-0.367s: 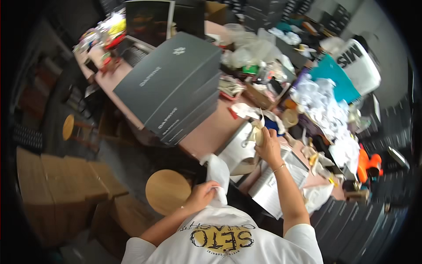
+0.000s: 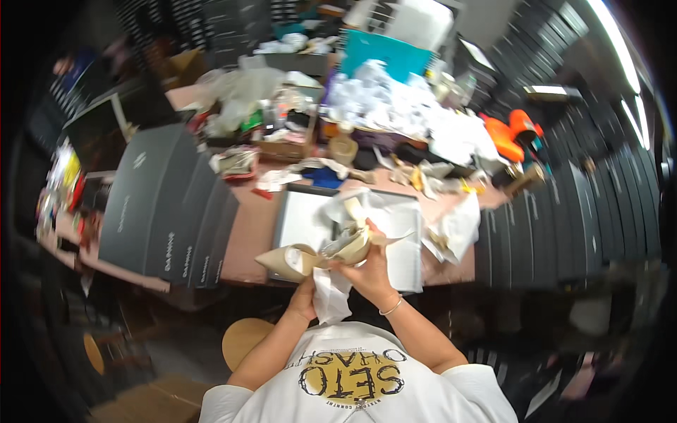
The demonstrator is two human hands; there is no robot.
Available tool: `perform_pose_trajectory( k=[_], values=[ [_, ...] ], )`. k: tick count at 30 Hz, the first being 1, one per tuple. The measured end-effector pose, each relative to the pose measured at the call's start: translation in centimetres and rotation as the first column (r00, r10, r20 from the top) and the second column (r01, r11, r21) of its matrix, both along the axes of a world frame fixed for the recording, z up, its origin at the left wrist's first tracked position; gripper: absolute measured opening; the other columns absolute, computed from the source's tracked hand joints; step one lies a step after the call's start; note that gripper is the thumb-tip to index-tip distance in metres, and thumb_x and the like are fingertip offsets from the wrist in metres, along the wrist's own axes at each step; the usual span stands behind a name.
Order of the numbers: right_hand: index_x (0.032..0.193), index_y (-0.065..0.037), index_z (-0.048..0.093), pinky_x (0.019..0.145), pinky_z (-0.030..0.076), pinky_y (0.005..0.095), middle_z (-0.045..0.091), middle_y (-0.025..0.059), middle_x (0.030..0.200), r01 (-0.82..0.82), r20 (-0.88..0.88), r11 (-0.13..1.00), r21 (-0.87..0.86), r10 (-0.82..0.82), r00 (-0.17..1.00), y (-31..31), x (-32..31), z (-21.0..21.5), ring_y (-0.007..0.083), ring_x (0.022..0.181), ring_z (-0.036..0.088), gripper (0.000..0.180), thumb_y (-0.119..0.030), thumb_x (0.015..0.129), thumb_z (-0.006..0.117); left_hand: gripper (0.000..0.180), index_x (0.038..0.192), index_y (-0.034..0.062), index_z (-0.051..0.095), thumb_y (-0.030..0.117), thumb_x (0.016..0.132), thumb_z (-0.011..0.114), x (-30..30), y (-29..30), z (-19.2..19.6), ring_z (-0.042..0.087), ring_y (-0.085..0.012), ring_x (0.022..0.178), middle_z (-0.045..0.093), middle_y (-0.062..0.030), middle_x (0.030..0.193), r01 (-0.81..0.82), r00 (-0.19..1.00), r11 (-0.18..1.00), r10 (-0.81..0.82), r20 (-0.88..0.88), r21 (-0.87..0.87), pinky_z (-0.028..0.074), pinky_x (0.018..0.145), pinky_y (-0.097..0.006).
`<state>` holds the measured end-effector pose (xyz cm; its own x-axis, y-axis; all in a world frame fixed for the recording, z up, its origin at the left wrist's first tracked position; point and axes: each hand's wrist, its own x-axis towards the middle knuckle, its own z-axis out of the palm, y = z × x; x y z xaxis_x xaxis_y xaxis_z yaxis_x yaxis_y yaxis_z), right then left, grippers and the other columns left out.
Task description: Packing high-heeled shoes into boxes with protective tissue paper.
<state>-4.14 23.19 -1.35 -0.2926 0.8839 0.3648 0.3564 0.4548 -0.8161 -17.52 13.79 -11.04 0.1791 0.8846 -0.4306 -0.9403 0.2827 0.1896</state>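
Observation:
Before my chest, cream pointed-toe footwear (image 2: 288,261) is held over the edge of an open shoebox (image 2: 303,204). My right hand (image 2: 368,273) is closed around its strappy, paler end; whether this is one shoe or a pair I cannot tell. Below the pointed toe, my left hand (image 2: 303,299) is closed on a sheet of white tissue paper (image 2: 331,296), which hangs between my wrists. That hand's fingertips are partly hidden behind the shoe and paper. More white tissue lines the box behind my right hand.
Stacked dark grey shoeboxes (image 2: 151,211) stand at the left of the pink table (image 2: 247,240). Crumpled white paper (image 2: 381,95), a teal sheet (image 2: 384,53) and plastic bags (image 2: 240,95) crowd the back. Orange objects (image 2: 502,137) lie right. A round stool (image 2: 243,342) stands at lower left.
My view has swung right, so the shoebox stack shows farther left. My right hand has brought the cream footwear in toward my left hand, which still holds the tissue paper.

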Motion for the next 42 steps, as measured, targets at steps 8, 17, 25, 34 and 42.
perform_pose_trajectory(
  k=[8,17,25,34,42],
  values=[
    [0.138,-0.011,0.039,0.102,0.031,0.046,0.03,0.0224,0.14,-0.158,0.385,0.984,0.079,0.116,0.915,-7.8,14.0,2.6,0.0384,0.127,0.033,0.077,-0.033,0.073,0.074,0.042,0.124,0.0023,0.048,0.028,0.09,0.046,6.1,-1.9,-1.0,0.06,-0.0279,0.103,0.059,-0.0146,0.115,0.108,0.991,0.981,-0.12,-0.067,-0.159,0.05,0.088,-0.042],
    [0.132,-0.008,0.045,0.088,0.047,0.0388,0.055,0.0166,0.12,-0.502,0.294,0.785,-0.362,0.607,0.738,-13.3,25.0,-0.7,0.0325,0.107,0.056,0.076,-0.051,0.073,0.069,0.037,0.119,-0.0019,0.049,0.019,0.088,0.048,17.7,-12.7,-0.4,0.061,-0.0297,0.099,0.06,-0.0172,0.109,0.316,0.927,0.875,-0.366,-0.076,-0.366,0.052,0.086,-0.044],
    [0.141,-0.009,0.032,0.089,0.047,0.0359,0.057,0.019,0.115,-0.417,0.107,0.595,-0.687,0.65,0.752,-21.7,30.0,-4.0,0.0326,0.102,0.059,0.087,-0.033,0.067,0.072,0.042,0.12,-0.0035,0.05,0.016,0.086,0.064,17.7,-17.2,3.8,0.06,-0.0132,0.088,0.061,-0.0075,0.103,0.553,0.569,0.819,-0.505,-0.65,-0.153,0.051,0.077,-0.027],
    [0.139,0.004,0.028,0.091,0.045,0.0355,0.057,0.0191,0.11,-0.72,-0.723,0.181,-0.67,0.062,0.688,-22.4,33.8,3.5,0.0267,0.104,0.058,0.1,-0.034,0.062,0.08,0.017,0.098,-0.0033,0.063,0.008,0.086,0.062,15.4,-9.0,5.7,0.061,-0.0117,0.076,0.065,-0.0058,0.088,-0.189,0.664,0.975,0.212,-0.717,0.113,0.049,0.068,-0.025],
    [0.145,-0.002,0.017,0.087,0.045,0.0265,0.052,0.008,0.117,-0.788,-0.786,0.119,-0.604,0.076,0.614,-21.5,31.4,3.4,0.0119,0.1,0.055,0.095,-0.03,0.074,0.074,0.015,0.094,-0.0001,0.069,0.006,0.081,0.066,21.9,-8.7,10.5,0.059,-0.0117,0.078,0.066,-0.006,0.083,0.307,0.174,0.918,0.207,-0.963,0.253,0.047,0.07,-0.026]
  ],
)
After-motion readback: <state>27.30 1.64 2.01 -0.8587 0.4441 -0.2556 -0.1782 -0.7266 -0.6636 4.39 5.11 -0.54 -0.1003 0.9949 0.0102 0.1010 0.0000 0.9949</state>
